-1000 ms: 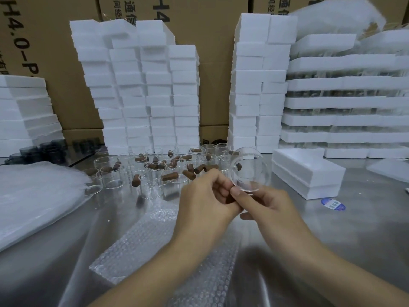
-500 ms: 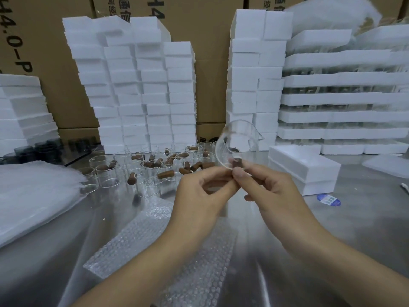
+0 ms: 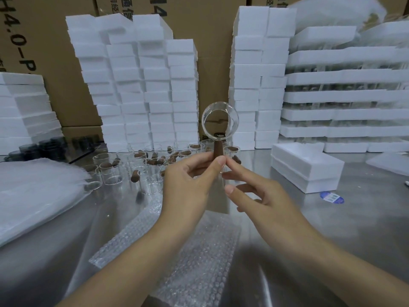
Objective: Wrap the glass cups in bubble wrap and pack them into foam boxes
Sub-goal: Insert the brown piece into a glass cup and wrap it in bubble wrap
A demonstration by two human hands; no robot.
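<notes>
Head view: left grip [image 3: 188, 180] pinches the brown handle [image 3: 218, 148] of the glass cup [image 3: 220, 119] (held aloft); right grip [image 3: 261, 196] loose, empty.

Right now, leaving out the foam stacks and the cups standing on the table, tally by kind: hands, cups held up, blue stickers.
Hands: 2 (left hand, right hand)
Cup held up: 1
Blue sticker: 1
Total: 4

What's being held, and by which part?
The left hand pinches a clear round glass cup by its brown wooden handle; the right hand holds nothing.
</notes>
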